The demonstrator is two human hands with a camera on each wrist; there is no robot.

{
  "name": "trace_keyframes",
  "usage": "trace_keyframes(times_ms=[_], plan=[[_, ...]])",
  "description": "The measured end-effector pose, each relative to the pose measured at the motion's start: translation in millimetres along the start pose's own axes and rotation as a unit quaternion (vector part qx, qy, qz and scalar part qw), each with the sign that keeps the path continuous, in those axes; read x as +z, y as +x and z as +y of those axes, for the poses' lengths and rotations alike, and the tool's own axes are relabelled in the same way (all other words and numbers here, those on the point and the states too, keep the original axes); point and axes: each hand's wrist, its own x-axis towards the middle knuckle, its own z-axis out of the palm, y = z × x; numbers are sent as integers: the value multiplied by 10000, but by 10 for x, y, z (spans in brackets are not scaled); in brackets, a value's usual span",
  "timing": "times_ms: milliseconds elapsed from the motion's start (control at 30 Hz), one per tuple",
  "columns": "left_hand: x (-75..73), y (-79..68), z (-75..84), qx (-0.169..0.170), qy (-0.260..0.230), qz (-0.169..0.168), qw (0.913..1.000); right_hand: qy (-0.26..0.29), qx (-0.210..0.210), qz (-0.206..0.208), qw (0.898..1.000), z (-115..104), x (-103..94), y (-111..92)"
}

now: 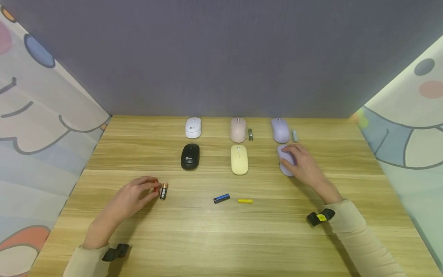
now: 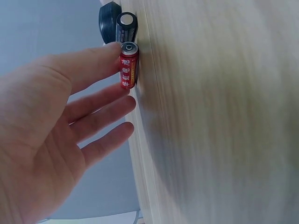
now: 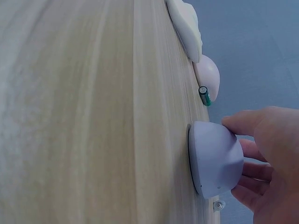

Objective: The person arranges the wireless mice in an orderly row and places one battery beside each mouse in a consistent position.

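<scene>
My left hand (image 1: 129,199) pinches a red AA-size battery (image 2: 128,66) between thumb and fingertips, with the other fingers loosely spread. Right beside it lies a black battery with a copper-coloured end (image 1: 164,191). At the right, my right hand (image 1: 306,166) grips a light purple computer mouse (image 3: 216,158), thumb on one side and fingers on the other. That mouse sits low at the tabletop, in front of a second purple mouse (image 1: 280,130). A pale battery (image 1: 295,136) lies next to the second one.
A white mouse (image 1: 193,127) and a pink mouse (image 1: 238,130) stand in the back row, a dark green battery (image 1: 250,134) beside the pink one. Nearer are a black mouse (image 1: 190,156), a yellow mouse (image 1: 239,159), a blue-black battery (image 1: 221,198) and a yellow battery (image 1: 245,201).
</scene>
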Motion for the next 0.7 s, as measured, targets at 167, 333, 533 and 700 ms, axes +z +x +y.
trace_keyframes(times_ms=[167, 333, 533, 700], plan=[[-23, -18, -5, -193, 9, -152, 9997, -44, 27, -13, 10000, 1, 1, 1], [-31, -16, -8, -289, 32, -249, 9993, -55, 18, 8, 10000, 1, -6, -2], [-31, -12, -7, -362, 53, -328, 9988, -57, -14, 38, 10000, 8, 8, -3], [-25, -5, -12, -288, 91, -271, 9992, -48, 92, -17, 9999, 14, 11, -4]])
